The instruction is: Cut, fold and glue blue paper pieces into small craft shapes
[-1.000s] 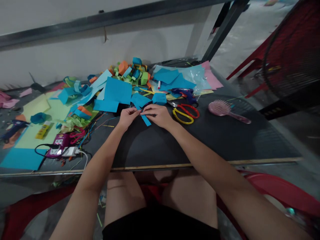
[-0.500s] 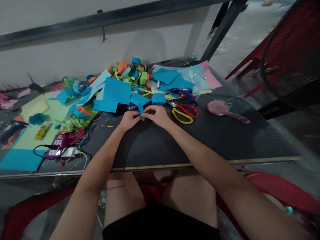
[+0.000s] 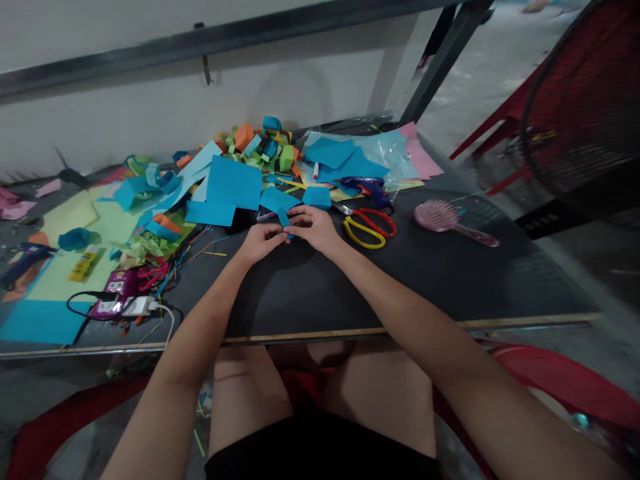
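Note:
A small blue paper strip (image 3: 283, 217) stands up between my two hands, just above the dark table. My left hand (image 3: 261, 241) pinches its lower end from the left. From the right, my right hand (image 3: 314, 228) grips the same strip, fingertips meeting those of the left; the strip's lower part is mostly hidden by fingers. Behind it lies a blue paper piece (image 3: 276, 199) with faint marks, and next to that a folded blue paper piece (image 3: 317, 197). Scissors (image 3: 367, 227) with red and yellow handles lie right of my right hand.
Beyond my hands are blue sheets (image 3: 234, 181) and a heap of folded paper pieces (image 3: 270, 143). A pink hairbrush (image 3: 440, 217) and a blue glue gun (image 3: 367, 187) lie right. At left are a purple power socket (image 3: 117, 290) and a yellow glue stick (image 3: 84, 263). A fan (image 3: 585, 113) stands right.
The blue strip leans a little more and sits slightly lower between my fingers. My left fingers have shifted slightly to the right; both hands stay in nearly the same place.

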Demonstrator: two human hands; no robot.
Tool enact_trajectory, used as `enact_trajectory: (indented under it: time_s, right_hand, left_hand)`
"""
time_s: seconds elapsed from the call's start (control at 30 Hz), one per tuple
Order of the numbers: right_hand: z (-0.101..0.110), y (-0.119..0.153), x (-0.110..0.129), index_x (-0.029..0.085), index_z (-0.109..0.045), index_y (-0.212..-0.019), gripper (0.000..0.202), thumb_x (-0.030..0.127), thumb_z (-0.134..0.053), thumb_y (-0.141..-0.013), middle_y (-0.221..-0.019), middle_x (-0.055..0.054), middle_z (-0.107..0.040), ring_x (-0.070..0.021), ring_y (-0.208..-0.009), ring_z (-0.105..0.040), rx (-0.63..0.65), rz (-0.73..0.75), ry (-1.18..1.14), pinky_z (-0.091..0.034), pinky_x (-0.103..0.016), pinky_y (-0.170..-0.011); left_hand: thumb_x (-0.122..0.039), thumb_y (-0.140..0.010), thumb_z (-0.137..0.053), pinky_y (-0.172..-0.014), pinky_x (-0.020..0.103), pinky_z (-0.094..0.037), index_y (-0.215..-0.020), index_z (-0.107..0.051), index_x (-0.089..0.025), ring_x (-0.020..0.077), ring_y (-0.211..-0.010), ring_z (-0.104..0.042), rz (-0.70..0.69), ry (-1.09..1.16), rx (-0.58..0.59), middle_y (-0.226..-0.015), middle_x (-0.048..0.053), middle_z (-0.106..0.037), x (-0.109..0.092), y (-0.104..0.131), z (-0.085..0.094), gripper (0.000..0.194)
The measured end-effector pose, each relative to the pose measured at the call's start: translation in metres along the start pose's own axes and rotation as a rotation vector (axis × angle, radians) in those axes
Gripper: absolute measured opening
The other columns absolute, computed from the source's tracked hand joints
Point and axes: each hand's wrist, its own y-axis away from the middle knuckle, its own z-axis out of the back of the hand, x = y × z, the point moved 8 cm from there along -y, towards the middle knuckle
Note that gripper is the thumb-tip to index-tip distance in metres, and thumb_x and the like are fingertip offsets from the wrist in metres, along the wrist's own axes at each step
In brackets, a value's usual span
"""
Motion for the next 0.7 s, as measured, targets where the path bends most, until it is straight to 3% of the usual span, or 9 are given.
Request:
enact_trajectory:
  time_s: [0.17, 0.43, 0.7]
  right_hand:
    - [0.0013, -0.0012, -0.0006, 0.015, -0.071, -0.09, 0.047, 0.046, -0.081, -0.057, -0.088, -0.011, -0.073, -0.0247, -0.084, -0.069, -0.03, 0.016, -0.014, -0.056, -0.039, -0.075]
    - [0.0001, 0.003, 0.0055, 0.017, -0.07, -0.073, 0.044, 0.06, -0.073, -0.063, -0.062, -0.002, -0.064, -0.014, -0.055, -0.055, -0.062, 0.006, -0.003, -0.044, -0.029, -0.052]
    - [0.0076, -0.0004, 0.0011, 0.02, -0.056, -0.061, 0.03, 0.045, -0.069, -0.071, -0.048, 0.004, -0.05, -0.0097, -0.045, -0.047, -0.089, 0.025, -0.074, -0.037, -0.024, -0.048]
  left_hand:
    - [-0.041, -0.079, -0.064, -0.055, 0.023, -0.035, -0.072, -0.07, -0.015, 0.0099, -0.057, -0.049, 0.0, -0.095, -0.068, -0.065, 0.002, -0.065, -0.0053, 0.0019, 0.0031, 0.028]
    - [-0.035, -0.075, -0.064, -0.053, 0.024, -0.031, -0.062, -0.063, -0.015, 0.0092, -0.053, -0.042, -0.014, -0.15, -0.054, -0.055, -0.002, -0.053, -0.0036, 0.0019, 0.0005, 0.024]
    - [-0.032, -0.078, -0.053, -0.055, 0.025, -0.03, -0.06, -0.056, -0.016, 0.0092, -0.054, -0.038, -0.048, -0.09, -0.094, -0.055, -0.004, -0.045, -0.0088, 0.0011, 0.0054, 0.024]
